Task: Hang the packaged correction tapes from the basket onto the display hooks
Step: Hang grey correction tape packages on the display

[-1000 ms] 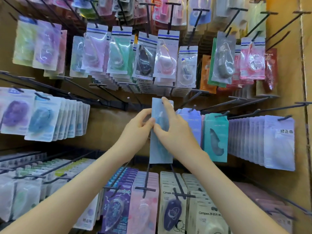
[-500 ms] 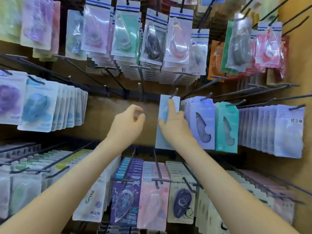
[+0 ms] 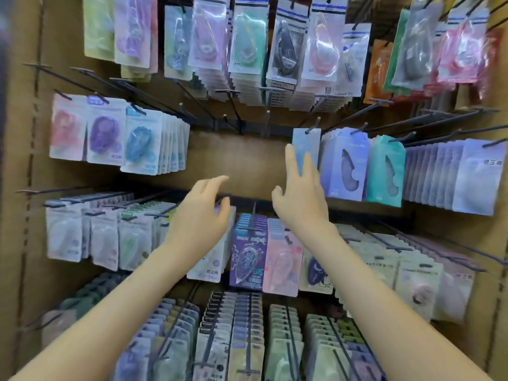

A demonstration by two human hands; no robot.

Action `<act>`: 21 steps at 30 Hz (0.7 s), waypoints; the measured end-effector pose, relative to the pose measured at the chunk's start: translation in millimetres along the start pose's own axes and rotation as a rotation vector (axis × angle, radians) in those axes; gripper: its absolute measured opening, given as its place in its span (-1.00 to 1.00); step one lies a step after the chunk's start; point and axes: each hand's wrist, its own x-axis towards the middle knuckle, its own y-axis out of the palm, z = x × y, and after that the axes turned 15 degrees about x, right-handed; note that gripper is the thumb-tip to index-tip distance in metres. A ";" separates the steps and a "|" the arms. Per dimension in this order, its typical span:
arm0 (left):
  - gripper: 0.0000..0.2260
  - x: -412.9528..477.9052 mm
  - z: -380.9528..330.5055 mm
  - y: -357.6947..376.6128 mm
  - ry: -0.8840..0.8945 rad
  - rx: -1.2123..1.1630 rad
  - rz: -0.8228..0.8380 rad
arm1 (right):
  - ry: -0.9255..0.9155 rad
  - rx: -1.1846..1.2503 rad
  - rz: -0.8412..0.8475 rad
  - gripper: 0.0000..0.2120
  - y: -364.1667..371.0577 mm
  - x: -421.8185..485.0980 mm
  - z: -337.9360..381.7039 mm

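Note:
A pale blue packaged correction tape (image 3: 308, 144) hangs on a black display hook (image 3: 313, 125) in the middle row, left of a lilac pack (image 3: 346, 166) and a teal pack (image 3: 384, 171). My right hand (image 3: 299, 193) is raised just in front of and below the blue pack, fingers spread, fingertips overlapping its lower edge; it holds nothing. My left hand (image 3: 200, 215) hovers lower and to the left with fingers loosely curled apart, empty. The basket is out of view.
Brown pegboard wall (image 3: 242, 158) carries rows of hooks full of coloured tape packs above, beside and below. Several bare hooks (image 3: 233, 111) jut out above the hands. Rows of packs (image 3: 247, 325) project toward me under my forearms.
One second ago both hands held the blue pack. It now hangs on the hook, and both hands have let go and drawn back and down; the view has tilted downward.

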 end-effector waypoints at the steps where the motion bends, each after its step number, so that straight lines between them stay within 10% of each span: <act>1: -0.63 -14.6 4.6 -5.9 -0.017 -0.002 0.005 | -0.027 0.041 0.024 -0.29 2.0 -15.7 9.8; 10: -0.62 -210.2 80.1 -70.9 -0.190 0.130 0.223 | -0.131 0.423 0.383 -0.37 95.2 -197.1 111.7; 21: -0.59 -527.3 313.0 -133.3 -1.006 0.395 0.931 | 0.110 0.418 1.147 -0.32 355.6 -448.3 212.7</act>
